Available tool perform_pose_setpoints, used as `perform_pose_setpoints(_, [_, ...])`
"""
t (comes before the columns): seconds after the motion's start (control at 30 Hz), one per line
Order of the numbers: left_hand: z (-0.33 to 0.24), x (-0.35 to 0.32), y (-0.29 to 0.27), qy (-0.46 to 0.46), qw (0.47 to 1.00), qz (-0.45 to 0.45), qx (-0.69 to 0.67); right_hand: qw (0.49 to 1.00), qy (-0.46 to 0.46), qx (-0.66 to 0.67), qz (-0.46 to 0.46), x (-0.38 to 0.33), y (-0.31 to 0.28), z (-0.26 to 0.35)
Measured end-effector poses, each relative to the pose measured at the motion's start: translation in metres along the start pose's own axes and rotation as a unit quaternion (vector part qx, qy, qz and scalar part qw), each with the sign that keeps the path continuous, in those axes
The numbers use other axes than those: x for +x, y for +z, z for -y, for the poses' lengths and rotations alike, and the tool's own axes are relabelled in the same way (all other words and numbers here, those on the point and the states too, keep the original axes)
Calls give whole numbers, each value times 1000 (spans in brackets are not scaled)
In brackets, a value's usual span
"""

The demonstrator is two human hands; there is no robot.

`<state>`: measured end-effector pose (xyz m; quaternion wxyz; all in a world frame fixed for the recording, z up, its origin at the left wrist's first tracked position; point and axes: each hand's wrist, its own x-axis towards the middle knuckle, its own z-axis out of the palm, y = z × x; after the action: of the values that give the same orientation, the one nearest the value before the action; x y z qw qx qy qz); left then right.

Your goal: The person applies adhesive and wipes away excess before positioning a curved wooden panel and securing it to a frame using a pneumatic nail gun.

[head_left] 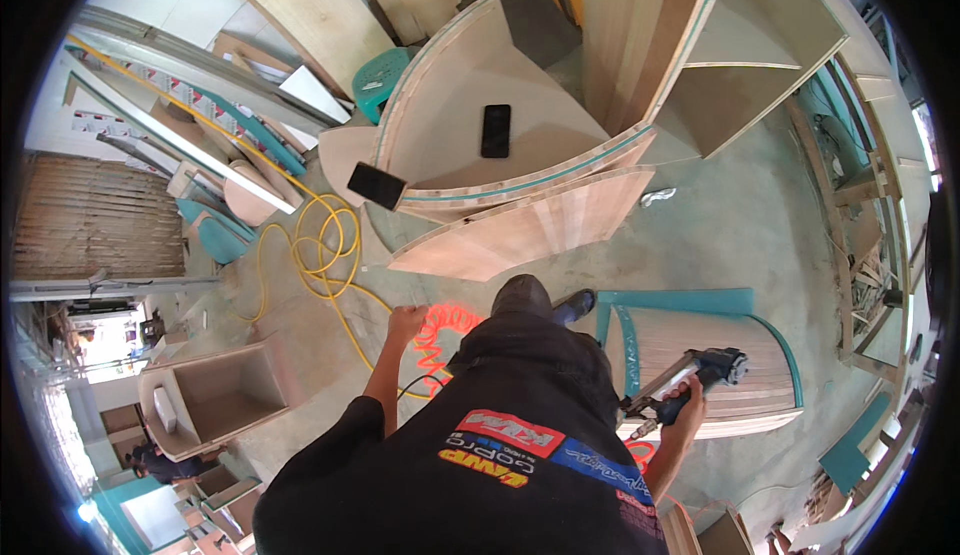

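While the grey-green floor spreads beneath everything, a big pale wooden unit with a curved, teal-striped rim lies on it at the far centre. On its near side a long curved panel bows toward the person. Near right, a curved wooden piece with teal edges lies on the floor, while an open wooden box stands at the left. A yellow hose runs from the far left and lies in loose loops left of the panel. The teal stool stands far left of the unit.

Near the centre, an orange coiled hose shows just right of the left hand, whose fingers are curled into a fist; whether it grips anything cannot be told. The nail gun, black and grey, is at the near right, in front of the teal-edged piece as seen from above, held by the right hand with its fingers wrapped around the handle. Smallest are two dark phones: one phone lies inside the unit, the other phone at its near left corner.
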<state>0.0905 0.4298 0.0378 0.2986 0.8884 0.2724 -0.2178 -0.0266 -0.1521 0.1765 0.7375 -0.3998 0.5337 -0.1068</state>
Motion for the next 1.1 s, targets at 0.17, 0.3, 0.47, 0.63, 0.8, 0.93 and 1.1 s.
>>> perform_pose_setpoints(0.17, [65, 28, 45, 42, 981, 99, 160, 1000, 25, 3, -2, -2, 21, 8])
perform_pose_setpoints(0.3, [80, 50, 86, -51, 971, 217, 87, 999, -9, 16, -34, -22, 38, 21])
perform_pose_setpoints(0.47, [54, 78, 107, 315, 837, 362, 263, 995, -38, 36, -85, -39, 34, 7])
perform_pose_setpoints(0.63, [-16, 126, 125, 213, 878, 360, 232, 987, -20, 96, -129, -63, 20, -7])
perform_pose_setpoints(0.8, [-76, 158, 122, 221, 878, 371, 208, 970, -18, 173, -170, -77, -2, -29])
perform_pose_setpoints(0.93, [-118, 162, 113, 233, 864, 421, 147, 953, -33, 210, -216, -85, -9, -45])
perform_pose_setpoints(1.1, [-210, 161, 119, 277, 809, 518, 37, 926, -49, 189, -322, -101, -14, -78])
